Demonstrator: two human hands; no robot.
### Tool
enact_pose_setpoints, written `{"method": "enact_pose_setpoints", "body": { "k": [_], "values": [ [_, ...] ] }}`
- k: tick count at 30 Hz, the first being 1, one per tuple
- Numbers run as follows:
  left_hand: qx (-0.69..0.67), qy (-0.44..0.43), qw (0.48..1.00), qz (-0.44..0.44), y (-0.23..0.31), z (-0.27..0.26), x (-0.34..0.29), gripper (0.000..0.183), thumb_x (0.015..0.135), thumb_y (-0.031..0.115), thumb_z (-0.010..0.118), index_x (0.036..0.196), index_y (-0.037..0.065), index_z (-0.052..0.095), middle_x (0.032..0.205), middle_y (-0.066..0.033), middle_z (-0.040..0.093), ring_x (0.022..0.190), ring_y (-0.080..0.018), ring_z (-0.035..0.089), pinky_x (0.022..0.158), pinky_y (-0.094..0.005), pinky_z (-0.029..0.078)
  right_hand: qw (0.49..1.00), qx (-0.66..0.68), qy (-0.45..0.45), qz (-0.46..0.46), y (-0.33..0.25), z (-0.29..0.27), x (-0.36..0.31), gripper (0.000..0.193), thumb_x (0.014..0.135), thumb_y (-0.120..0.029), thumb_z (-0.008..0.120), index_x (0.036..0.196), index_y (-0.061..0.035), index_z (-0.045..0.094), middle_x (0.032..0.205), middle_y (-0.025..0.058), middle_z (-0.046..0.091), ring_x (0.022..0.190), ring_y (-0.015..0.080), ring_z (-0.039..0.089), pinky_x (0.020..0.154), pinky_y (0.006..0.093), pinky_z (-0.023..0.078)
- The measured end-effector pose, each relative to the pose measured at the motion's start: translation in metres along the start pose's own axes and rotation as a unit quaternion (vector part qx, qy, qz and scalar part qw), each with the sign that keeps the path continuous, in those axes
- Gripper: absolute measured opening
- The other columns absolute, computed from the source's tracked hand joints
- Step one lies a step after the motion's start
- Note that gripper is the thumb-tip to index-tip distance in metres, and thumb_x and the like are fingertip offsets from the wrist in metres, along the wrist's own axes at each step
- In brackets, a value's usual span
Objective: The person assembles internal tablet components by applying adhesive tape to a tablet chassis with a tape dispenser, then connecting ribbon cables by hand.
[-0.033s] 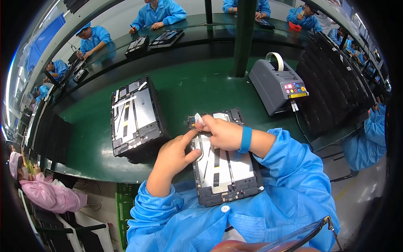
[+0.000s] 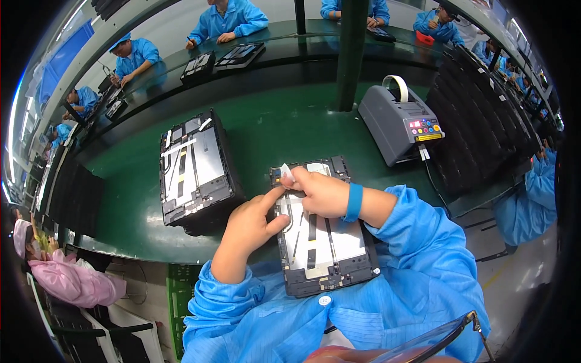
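An open flat black device with a silvery inner plate and black strips lies on the green bench right in front of me. My right hand, with a blue wristband, rests on its upper part and pinches a small white strip near the top left corner. My left hand lies on the device's left edge, its forefinger stretched toward the same strip. Both sleeves are blue.
A stack of similar black devices stands to the left. A grey tape dispenser with a white tape roll sits at the back right beside black trays. A green post rises behind. Other people in blue coats work around the benches.
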State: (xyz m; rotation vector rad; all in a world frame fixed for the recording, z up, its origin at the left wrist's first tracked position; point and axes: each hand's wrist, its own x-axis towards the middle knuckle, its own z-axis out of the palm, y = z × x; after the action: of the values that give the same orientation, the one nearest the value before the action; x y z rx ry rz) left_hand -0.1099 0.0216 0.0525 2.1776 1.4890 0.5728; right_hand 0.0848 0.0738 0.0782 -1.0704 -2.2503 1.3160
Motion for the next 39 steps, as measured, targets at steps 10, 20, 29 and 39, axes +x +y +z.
{"method": "enact_pose_setpoints", "body": {
  "k": [10,20,29,39],
  "values": [
    [0.089,0.112,0.988,0.063,0.000,0.008,-0.004,0.049,0.070,0.026,0.066,0.117,0.014,0.060,0.079,-0.0081,0.053,0.067,-0.0256,0.057,0.061,-0.0361,0.048,0.957,-0.254,0.046,-0.134,0.014,0.026,-0.014,0.071,0.071,-0.008,0.058,0.131,0.0127,0.027,0.135,0.0322,0.036,0.130,0.0392,0.035,0.110,0.0476,0.023],
    [0.190,0.027,0.980,0.053,0.023,-0.014,0.002,0.037,0.076,0.030,0.064,0.110,0.016,0.062,0.086,-0.0092,0.052,0.079,-0.0275,0.059,0.064,-0.0388,0.050,0.958,0.276,0.063,-0.052,0.028,-0.006,-0.023,0.016,0.090,-0.013,0.048,0.102,-0.0026,0.053,0.092,0.0054,0.058,0.084,0.0117,0.055,0.073,0.0287,0.047],
    [-0.005,0.078,0.977,0.197,0.052,0.005,-0.019,0.029,0.067,0.025,0.074,0.087,0.006,0.065,0.075,-0.0078,0.059,0.069,-0.0276,0.059,0.060,-0.0369,0.048,0.957,-0.133,0.083,-0.243,0.009,0.013,-0.081,0.015,0.085,-0.020,0.055,0.081,-0.0075,0.061,0.073,0.0093,0.059,0.073,0.0297,0.058,0.066,0.0402,0.045],
    [0.004,0.095,0.951,0.295,0.072,0.010,0.000,0.011,0.069,0.016,0.071,0.072,0.008,0.064,0.066,-0.0046,0.056,0.058,-0.0239,0.056,0.051,-0.0352,0.045,0.948,-0.102,0.238,-0.185,0.007,0.001,-0.106,0.011,0.077,-0.014,0.065,0.086,-0.0074,0.065,0.080,0.0080,0.066,0.073,0.0276,0.062,0.066,0.0371,0.046]
  ]
}}
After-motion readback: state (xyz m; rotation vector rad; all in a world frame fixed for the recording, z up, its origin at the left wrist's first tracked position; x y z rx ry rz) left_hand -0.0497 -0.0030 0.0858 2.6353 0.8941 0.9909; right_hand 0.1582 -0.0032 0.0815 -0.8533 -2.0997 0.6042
